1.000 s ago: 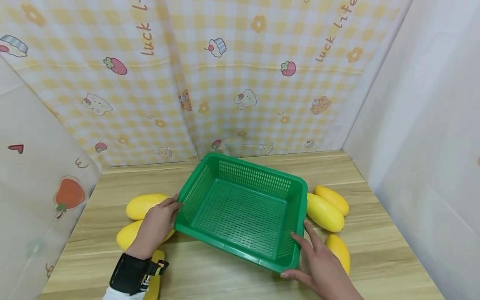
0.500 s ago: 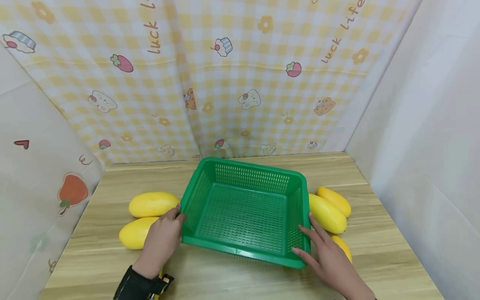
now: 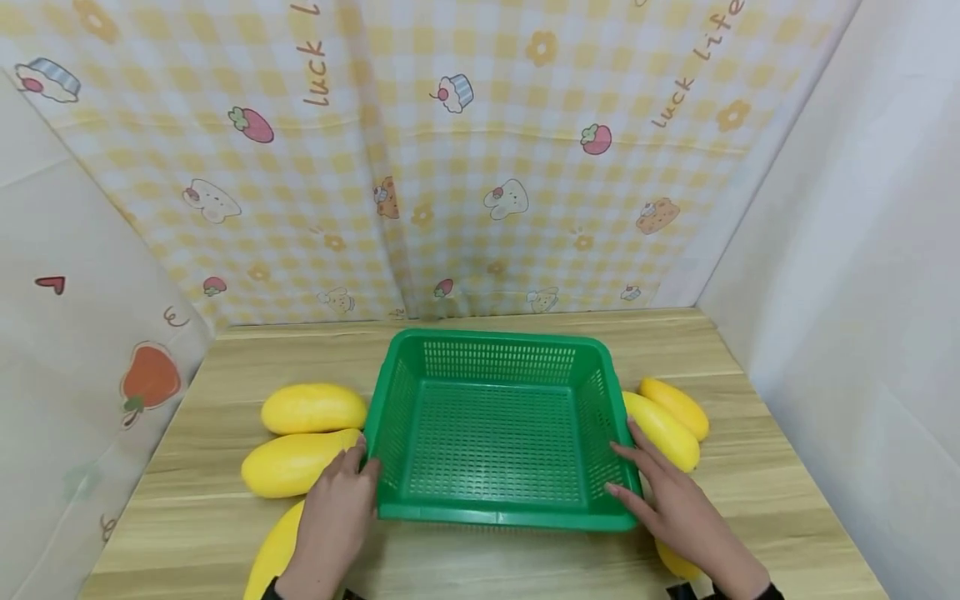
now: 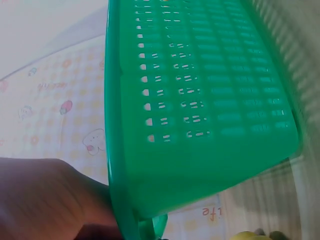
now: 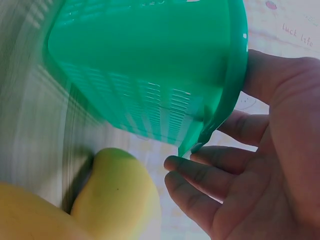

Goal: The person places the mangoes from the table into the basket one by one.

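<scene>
1. Since I've a hand at each short side, the green basket (image 3: 495,442) is btwn them, mid-table, upright, long side facing me; can't tell if its base is flat on the tabletop (image 3: 757,508) or a hair above.
2. L hand (image 3: 336,508): wrapped on the L rim, twd the front; fingertips mostly hidden, so can't say how tight.
3. R hand (image 3: 671,504): thumb & index over the R rim to the inside, other fingers outside, slack. More a light pinch than a full grasp.
4. Weight: nothing in it, looks like thin plastic, so prob. v. light. Two hands = balance, not strength.
5. Stiffness: rim shld stay firm; slotted walls (image 4: 175,170) prob. flex a bit if squeezed. Not fragile, tho smooth & shiny, so cld slip w/ a loose R.
6. Best hold, I'd say: lip of the rim, middle of ea. short side, thumbs in, fingers under. My R is a bit nr the front corner, so back end cld dip.
7. Watch the L mangoes (image 3: 296,462) just beside my knuckles & R mangoes (image 3: 663,429) by the other wall; they'd prob. roll if bumped.
</scene>
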A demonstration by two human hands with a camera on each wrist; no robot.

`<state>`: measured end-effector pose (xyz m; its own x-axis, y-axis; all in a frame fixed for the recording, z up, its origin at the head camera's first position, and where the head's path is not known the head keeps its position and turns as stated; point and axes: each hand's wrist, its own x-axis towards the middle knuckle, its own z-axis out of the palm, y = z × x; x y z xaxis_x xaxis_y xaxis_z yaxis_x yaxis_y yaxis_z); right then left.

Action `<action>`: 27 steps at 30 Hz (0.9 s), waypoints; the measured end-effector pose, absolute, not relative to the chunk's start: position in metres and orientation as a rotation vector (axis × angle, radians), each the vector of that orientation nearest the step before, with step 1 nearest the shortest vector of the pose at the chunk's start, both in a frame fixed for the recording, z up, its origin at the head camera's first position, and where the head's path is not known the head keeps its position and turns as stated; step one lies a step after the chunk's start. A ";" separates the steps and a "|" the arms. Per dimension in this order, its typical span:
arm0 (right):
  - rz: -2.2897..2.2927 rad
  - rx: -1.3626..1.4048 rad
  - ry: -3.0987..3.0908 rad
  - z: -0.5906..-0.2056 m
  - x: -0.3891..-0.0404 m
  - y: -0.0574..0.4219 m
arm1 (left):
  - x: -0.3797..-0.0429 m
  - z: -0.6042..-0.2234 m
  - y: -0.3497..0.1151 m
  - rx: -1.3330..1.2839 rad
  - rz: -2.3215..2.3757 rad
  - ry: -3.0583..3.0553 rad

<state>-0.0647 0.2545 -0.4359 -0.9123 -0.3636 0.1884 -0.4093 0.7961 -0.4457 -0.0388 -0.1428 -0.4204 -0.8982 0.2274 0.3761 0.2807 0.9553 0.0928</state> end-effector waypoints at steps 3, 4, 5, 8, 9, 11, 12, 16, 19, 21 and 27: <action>0.742 0.627 -2.885 -0.436 -0.068 0.257 | -0.034 -0.422 -0.140 -0.313 -0.313 -2.710; 0.742 0.625 -2.887 -0.436 -0.068 0.257 | -0.032 -0.423 -0.139 -0.288 -0.347 -2.697; 0.743 0.625 -2.887 -0.436 -0.068 0.257 | -0.030 -0.424 -0.138 -0.261 -0.382 -2.685; 0.743 0.620 -2.897 -0.436 -0.068 0.255 | -0.024 -0.426 -0.135 -0.192 -0.445 -2.660; 0.744 0.616 -2.897 -0.436 -0.067 0.254 | -0.022 -0.427 -0.135 -0.177 -0.456 -2.656; 0.741 0.604 -2.899 -0.436 -0.066 0.252 | -0.019 -0.427 -0.134 -0.157 -0.472 -2.652; 0.738 0.597 -2.901 -0.436 -0.065 0.251 | -0.017 -0.428 -0.134 -0.152 -0.477 -2.648; 0.704 0.575 -2.909 -0.437 -0.062 0.249 | -0.011 -0.429 -0.134 -0.129 -0.511 -2.623; 0.692 0.572 -2.910 -0.437 -0.059 0.249 | -0.005 -0.430 -0.134 -0.106 -0.533 -2.614; 0.690 0.562 -2.915 -0.437 -0.056 0.249 | -0.002 -0.430 -0.134 -0.097 -0.538 -2.625; 0.705 0.536 -2.949 -0.436 -0.047 0.249 | 0.005 -0.433 -0.137 -0.103 -0.556 -2.619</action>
<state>-0.0465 0.2490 -0.4364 -0.9375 -0.3190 0.1394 -0.3475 0.8346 -0.4274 0.0053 -0.1366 -0.4327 -0.8922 -0.0214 0.4512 0.1639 0.9155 0.3675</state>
